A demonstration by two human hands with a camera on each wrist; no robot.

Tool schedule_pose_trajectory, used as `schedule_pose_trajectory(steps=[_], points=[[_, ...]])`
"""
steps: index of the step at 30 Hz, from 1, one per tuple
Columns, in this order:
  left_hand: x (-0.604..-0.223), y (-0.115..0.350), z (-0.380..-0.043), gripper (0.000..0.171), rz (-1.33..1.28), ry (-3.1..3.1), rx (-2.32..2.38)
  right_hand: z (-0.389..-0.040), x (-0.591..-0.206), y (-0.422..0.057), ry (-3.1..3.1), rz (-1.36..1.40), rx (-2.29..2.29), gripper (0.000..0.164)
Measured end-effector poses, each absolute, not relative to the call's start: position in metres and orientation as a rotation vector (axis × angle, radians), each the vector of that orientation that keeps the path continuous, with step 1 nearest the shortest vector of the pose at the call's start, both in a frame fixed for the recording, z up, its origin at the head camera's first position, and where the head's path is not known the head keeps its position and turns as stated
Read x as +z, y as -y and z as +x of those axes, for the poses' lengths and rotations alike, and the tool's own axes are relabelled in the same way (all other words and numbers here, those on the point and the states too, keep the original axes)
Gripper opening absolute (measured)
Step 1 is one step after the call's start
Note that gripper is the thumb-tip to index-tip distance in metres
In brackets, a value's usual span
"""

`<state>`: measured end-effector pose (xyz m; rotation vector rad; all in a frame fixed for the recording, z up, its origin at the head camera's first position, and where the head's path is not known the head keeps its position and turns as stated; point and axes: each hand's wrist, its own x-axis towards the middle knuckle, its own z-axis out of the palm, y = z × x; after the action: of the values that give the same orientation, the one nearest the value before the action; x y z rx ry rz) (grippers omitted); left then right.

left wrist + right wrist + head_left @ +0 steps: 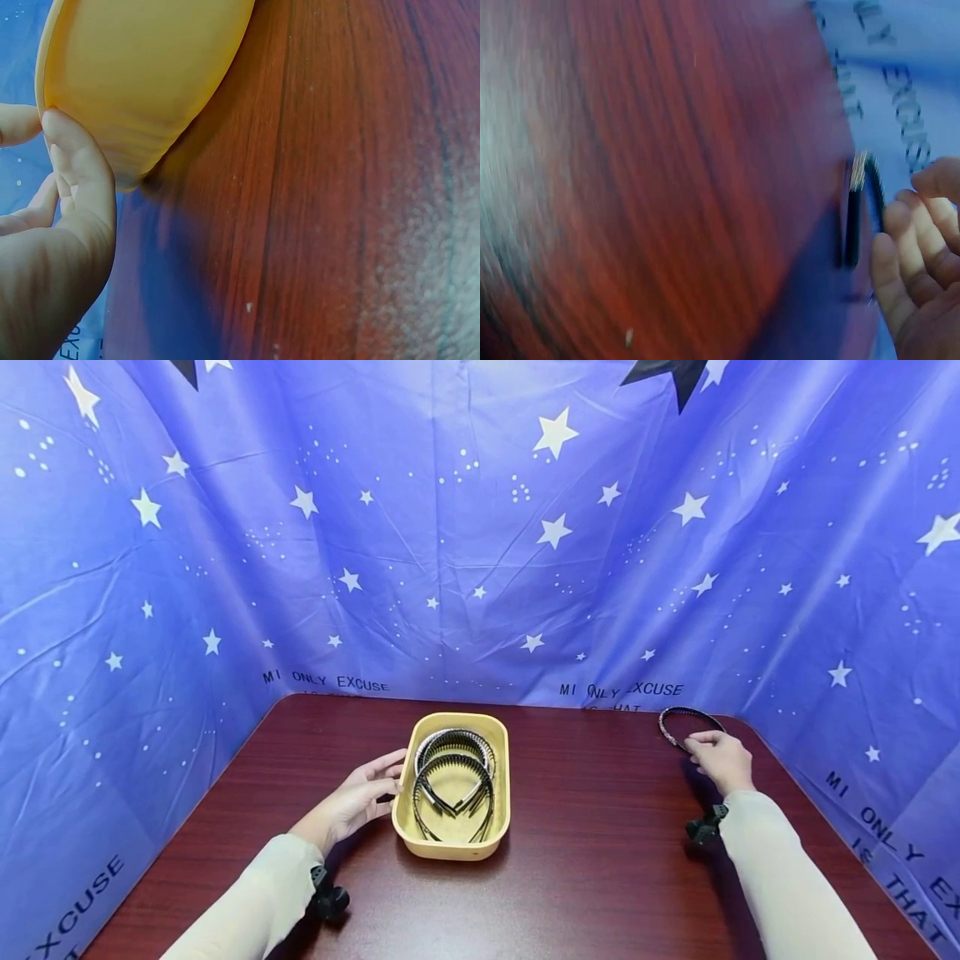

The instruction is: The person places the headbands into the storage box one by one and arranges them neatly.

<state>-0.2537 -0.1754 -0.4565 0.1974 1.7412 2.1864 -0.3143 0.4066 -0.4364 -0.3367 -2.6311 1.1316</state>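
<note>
My left hand (347,802) is at the left side of a yellow plastic box (397,833), its thumb and fingertips touching the wall near the rim. In the left wrist view those fingertips meet the edge of the box (161,67). Several headbands (454,762), mostly black and toothed, lie overlapping inside the box. Far to the right, my right hand (722,762) pinches a dark headband (664,729) with a sparkly stretch along it. The right wrist view is blurred; there the headband (853,225) appears beside the fingertips, partly hidden by them.
The box and both hands are over a dark red wood-grain table (577,827). A blue curtain (480,527) with white stars hangs behind it and along both sides. The right headband is near the table's back right corner. A small black device (330,897) is strapped at each wrist.
</note>
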Motion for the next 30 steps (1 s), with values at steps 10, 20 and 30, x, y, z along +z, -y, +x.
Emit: schedule_pose_trajectory(steps=[10, 20, 30], points=[[-0.457, 0.176, -0.255, 0.076, 0.202, -1.741, 2.185, -0.305, -0.446, -0.426, 2.539, -0.609, 1.051, 0.053], [-0.456, 0.176, -0.255, 0.076, 0.196, -1.736, 2.189, -0.305, -0.45, -0.42, 2.407, -0.78, 1.221, 0.066], [-0.455, 0.176, -0.255, 0.076, 0.201, -1.733, 2.177, -0.306, -0.453, -0.425, 2.361, -0.907, 1.234, 0.059]])
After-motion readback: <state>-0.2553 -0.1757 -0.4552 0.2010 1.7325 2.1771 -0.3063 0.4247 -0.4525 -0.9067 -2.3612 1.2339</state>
